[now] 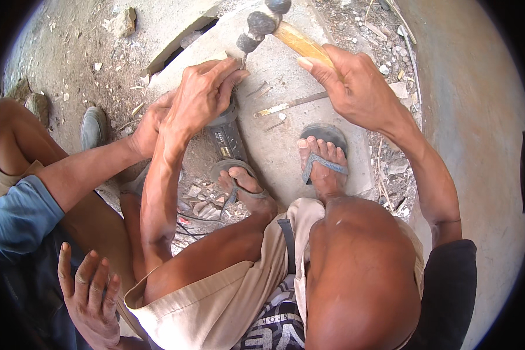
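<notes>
Two hands work here: our right hand grips a wooden-handled hammer, its head just above the nail that our left hand pinches upright on the concrete slab. A co-worker's hand steadies the dark block beside it; a metal blade lies near.

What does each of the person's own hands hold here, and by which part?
The right hand grips a dark-headed hammer midway along its wooden handle. The left hand pinches a thin metal nail near its top, resting on a dark power tool.
</notes>
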{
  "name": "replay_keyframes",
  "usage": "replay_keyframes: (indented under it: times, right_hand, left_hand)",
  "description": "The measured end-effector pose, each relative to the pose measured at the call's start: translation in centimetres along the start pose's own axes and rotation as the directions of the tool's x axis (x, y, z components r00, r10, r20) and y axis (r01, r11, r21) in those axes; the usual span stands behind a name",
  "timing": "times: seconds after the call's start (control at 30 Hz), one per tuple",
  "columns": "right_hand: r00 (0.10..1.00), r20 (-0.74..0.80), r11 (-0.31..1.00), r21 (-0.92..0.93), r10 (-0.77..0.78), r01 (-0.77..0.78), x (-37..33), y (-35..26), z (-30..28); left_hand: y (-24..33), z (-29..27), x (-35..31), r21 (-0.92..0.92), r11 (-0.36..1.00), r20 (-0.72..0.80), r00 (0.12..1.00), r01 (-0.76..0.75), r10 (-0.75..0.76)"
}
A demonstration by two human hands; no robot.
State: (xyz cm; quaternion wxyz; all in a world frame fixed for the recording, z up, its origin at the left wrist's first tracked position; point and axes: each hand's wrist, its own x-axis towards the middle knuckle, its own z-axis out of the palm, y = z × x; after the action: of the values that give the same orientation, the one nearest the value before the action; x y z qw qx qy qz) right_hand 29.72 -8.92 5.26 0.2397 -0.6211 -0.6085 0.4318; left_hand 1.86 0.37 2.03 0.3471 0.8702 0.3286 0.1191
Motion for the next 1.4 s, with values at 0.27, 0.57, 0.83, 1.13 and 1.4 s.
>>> replay_keyframes:
  times: [0.27,0.57,0.83,1.13,1.4]
  right_hand:
    - [0.927,-0.279,0.821,0.569,0.249,-0.050,1.6,-4.7,-4.3]
    - [0.995,-0.098,0.994,0.110,0.028,-0.017,-0.2,-0.9,-0.3]
    - [0.737,-0.622,0.950,-0.043,-0.267,0.308,2.7,-3.0,-2.0]
    - [0.997,-0.077,0.995,0.103,0.017,-0.009,-0.1,-0.9,-0.3]
    - [0.859,-0.460,0.792,0.600,0.226,0.113,0.0,-3.5,-3.9]
  left_hand:
    - [-0.5,-0.2,-0.7,-0.003,1.000,-0.013,1.000,-0.014,0.014]
    - [-0.7,0.2,-0.1,0.006,1.000,-0.009,1.000,-0.007,0.007]
    - [-0.4,-0.3,-0.7,0.012,0.999,0.018,0.999,0.037,-0.038]
    - [0.0,0.1,-0.7,-0.007,0.999,0.029,0.998,0.053,-0.053]
    - [-0.3,0.2,-0.6,-0.007,1.000,-0.004,1.000,-0.027,0.027]
